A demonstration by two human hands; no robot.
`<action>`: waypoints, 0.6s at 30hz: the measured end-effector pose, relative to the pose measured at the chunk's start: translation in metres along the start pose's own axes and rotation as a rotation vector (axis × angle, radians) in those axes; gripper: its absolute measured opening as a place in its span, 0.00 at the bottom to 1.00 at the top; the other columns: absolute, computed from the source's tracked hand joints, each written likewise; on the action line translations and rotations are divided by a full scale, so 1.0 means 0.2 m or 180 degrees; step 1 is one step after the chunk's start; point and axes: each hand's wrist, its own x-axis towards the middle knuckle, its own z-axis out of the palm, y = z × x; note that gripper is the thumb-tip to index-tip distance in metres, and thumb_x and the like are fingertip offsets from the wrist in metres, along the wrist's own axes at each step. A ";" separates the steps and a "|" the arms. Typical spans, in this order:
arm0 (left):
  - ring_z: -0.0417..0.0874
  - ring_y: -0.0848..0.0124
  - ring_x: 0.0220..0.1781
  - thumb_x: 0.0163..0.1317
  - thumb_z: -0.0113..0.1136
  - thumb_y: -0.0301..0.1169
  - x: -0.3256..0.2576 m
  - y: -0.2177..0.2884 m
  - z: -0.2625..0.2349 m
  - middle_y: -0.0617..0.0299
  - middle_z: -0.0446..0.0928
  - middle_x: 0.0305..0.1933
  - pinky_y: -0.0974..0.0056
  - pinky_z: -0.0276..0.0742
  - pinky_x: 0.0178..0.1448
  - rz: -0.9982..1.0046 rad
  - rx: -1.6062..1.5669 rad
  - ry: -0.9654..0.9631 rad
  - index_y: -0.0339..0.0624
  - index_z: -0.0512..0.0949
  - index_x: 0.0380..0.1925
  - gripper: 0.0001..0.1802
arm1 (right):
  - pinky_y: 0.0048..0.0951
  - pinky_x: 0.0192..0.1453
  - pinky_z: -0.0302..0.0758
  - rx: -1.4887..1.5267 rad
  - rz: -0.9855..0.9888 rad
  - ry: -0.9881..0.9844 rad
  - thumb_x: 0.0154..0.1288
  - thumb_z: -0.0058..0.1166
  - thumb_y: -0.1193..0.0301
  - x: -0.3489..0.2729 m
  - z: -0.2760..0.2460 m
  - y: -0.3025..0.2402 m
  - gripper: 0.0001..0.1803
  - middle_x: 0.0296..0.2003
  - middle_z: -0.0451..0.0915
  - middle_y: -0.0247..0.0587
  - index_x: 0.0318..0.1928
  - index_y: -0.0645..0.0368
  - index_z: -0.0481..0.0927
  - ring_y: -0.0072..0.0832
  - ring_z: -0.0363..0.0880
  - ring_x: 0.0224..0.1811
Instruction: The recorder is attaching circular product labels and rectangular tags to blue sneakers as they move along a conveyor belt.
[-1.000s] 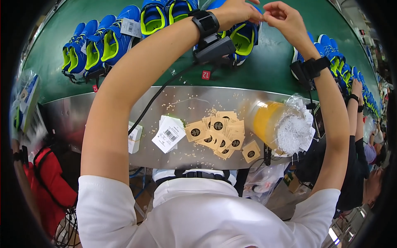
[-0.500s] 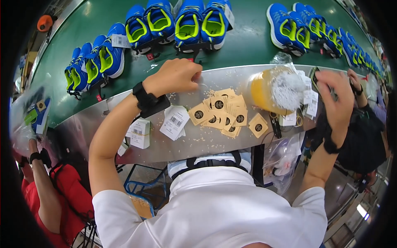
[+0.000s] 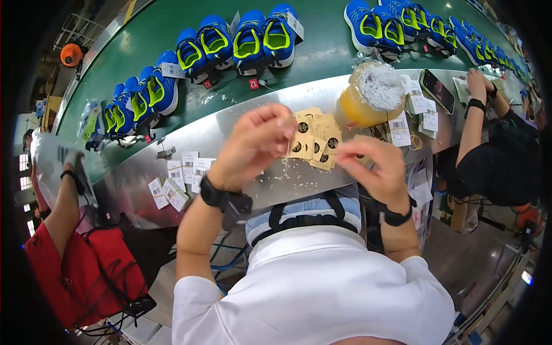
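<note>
Over the metal table (image 3: 224, 198), my left hand (image 3: 247, 146) is raised at the left side of a heap of small tan cards with black round prints (image 3: 332, 142). Its thumb and fingertips are pinched together; whatever they hold is too thin to make out. From the right, my right hand (image 3: 380, 172) comes in beside the same heap, thumb and forefinger apart, with nothing visible between them. It partly covers a few cards. White barcode tags (image 3: 188, 167) lie to the left, some hidden behind my left hand and wrist.
Blue shoes with lime linings (image 3: 247, 43) stand in pairs along the green belt (image 3: 322, 63). A plastic-wrapped yellow roll (image 3: 352, 109), more white tags (image 3: 399, 129) and a phone (image 3: 437, 91) are at right. Co-workers' arms (image 3: 477, 109) show at both sides.
My right hand has come left from near the phone to the tan cards. My left hand has left the belt's edge and is now raised and pinched beside them. The view has turned.
</note>
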 end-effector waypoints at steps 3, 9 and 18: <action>0.68 0.79 0.26 0.63 0.55 0.29 -0.02 -0.14 0.06 0.67 0.69 0.29 0.74 0.66 0.32 -0.0213 -0.0144 0.0031 0.42 0.71 0.33 0.04 | 0.25 0.28 0.73 -0.0067 -0.0954 -0.0138 0.48 0.65 0.78 0.06 0.09 -0.07 0.08 0.28 0.80 0.37 0.31 0.60 0.83 0.30 0.79 0.27; 0.74 0.79 0.28 0.64 0.56 0.30 -0.06 -0.23 0.06 0.64 0.77 0.30 0.74 0.70 0.33 -0.0368 -0.0285 0.0040 0.39 0.76 0.34 0.06 | 0.26 0.28 0.72 -0.0504 -0.1558 -0.0232 0.43 0.66 0.78 0.07 0.09 -0.08 0.10 0.26 0.79 0.33 0.30 0.57 0.83 0.28 0.77 0.26; 0.77 0.78 0.24 0.61 0.58 0.35 -0.32 -0.07 -0.29 0.65 0.80 0.26 0.73 0.71 0.27 -0.0359 0.2595 0.0634 0.37 0.81 0.30 0.12 | 0.29 0.33 0.73 0.0214 0.0529 -0.2029 0.56 0.58 0.74 -0.07 0.01 0.00 0.03 0.28 0.80 0.40 0.31 0.61 0.78 0.35 0.78 0.29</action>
